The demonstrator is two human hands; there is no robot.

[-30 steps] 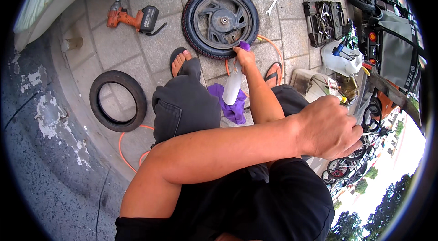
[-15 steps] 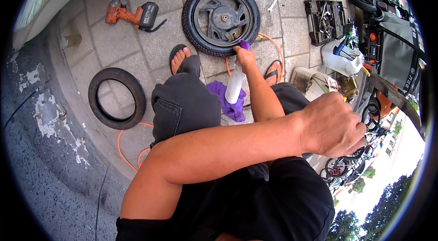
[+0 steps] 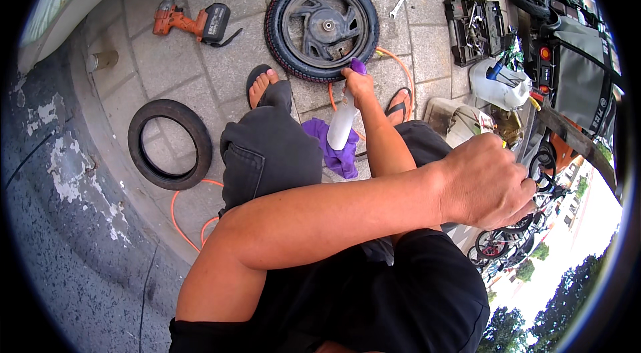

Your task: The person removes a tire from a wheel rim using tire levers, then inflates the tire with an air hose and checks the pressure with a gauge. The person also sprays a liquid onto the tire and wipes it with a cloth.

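My right hand (image 3: pixel 359 88) is closed round the neck of a spray bottle (image 3: pixel 342 127) with a purple head and a whitish body. The bottle is tilted, its head at the near edge of a black tyre on a wheel rim (image 3: pixel 272 38) lying flat on the paving. Below the bottle lies a crumpled purple cloth (image 3: pixel 344 162). My left arm crosses in front of my body to the right. At its end my left hand (image 3: pixel 486 183) is a fist, high and close to view; its curled fingers hide whatever may be inside.
An orange cordless impact wrench (image 3: pixel 180 21) and a loose tyre (image 3: pixel 138 146) lie at left. An orange hose (image 3: pixel 408 79) runs by the wheel. A spanner (image 3: pixel 398 5), an open tool case (image 3: pixel 459 39), a cut white container (image 3: pixel 484 86) and a parked motorbike (image 3: pixel 581 79) are at right.
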